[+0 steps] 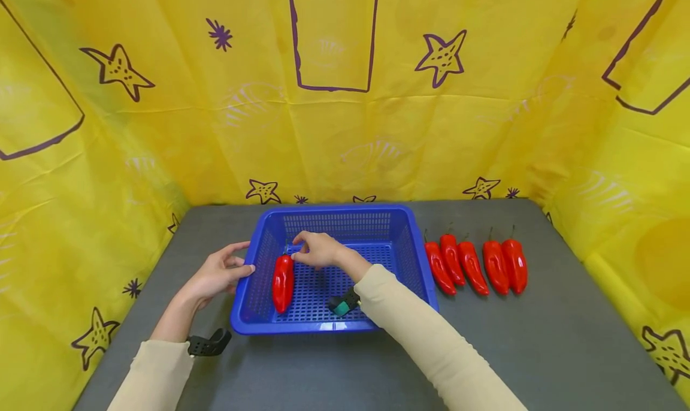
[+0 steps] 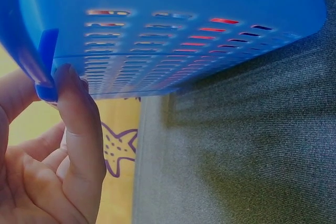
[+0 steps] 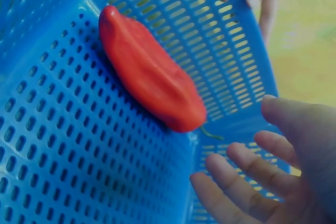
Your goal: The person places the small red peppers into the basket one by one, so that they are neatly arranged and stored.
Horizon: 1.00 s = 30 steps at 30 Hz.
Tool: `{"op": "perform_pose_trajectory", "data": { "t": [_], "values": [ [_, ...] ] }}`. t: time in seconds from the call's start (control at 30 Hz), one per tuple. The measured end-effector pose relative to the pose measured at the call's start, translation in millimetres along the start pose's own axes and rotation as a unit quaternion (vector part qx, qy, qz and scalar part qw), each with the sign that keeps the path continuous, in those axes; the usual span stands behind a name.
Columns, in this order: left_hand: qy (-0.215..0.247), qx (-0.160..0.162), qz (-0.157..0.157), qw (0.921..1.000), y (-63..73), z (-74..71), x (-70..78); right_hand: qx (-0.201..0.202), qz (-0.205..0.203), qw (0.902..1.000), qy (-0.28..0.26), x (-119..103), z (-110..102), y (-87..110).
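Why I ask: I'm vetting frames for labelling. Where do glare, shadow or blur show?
Head view: white glints on the red pepper inside the blue basket and on the basket's near rim; left wrist view: darker, shadowed patches on the grey tabletop beside the basket; right wrist view: soft overall, the yellow backdrop hazy.

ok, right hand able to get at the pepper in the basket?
Likely yes: the right hand is over the blue basket, near the stem end of the red pepper, with nothing visible between them.
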<state>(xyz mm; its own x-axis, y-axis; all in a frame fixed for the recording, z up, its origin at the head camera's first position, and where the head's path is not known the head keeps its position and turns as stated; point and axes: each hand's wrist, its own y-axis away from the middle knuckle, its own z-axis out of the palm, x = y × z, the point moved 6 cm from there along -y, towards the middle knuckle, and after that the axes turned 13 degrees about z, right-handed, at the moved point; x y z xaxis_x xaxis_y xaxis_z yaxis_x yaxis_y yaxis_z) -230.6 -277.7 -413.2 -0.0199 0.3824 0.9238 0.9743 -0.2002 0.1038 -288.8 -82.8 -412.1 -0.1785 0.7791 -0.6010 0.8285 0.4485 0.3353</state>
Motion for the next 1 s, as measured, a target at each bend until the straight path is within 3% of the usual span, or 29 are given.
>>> {"op": "perform_pose_trajectory", "data": {
  "t": [0.33,0.63,1.0],
  "values": [
    [0.004,0.004,0.001,1.0000,0.7,-0.6,1.4,0.058,-0.088,0.9930,0.053,-15,-25,17.9],
    [0.005,0.003,0.000,1.0000,0.6,0.5,-0.1,0.084,-0.125,0.9883,0.025,-17,-51,41.1],
    [0.003,0.002,0.003,1.0000,1.2,0.7,0.1,0.132,-0.152,0.9796,-0.002,-3,-87,74.6]
  ]
}}
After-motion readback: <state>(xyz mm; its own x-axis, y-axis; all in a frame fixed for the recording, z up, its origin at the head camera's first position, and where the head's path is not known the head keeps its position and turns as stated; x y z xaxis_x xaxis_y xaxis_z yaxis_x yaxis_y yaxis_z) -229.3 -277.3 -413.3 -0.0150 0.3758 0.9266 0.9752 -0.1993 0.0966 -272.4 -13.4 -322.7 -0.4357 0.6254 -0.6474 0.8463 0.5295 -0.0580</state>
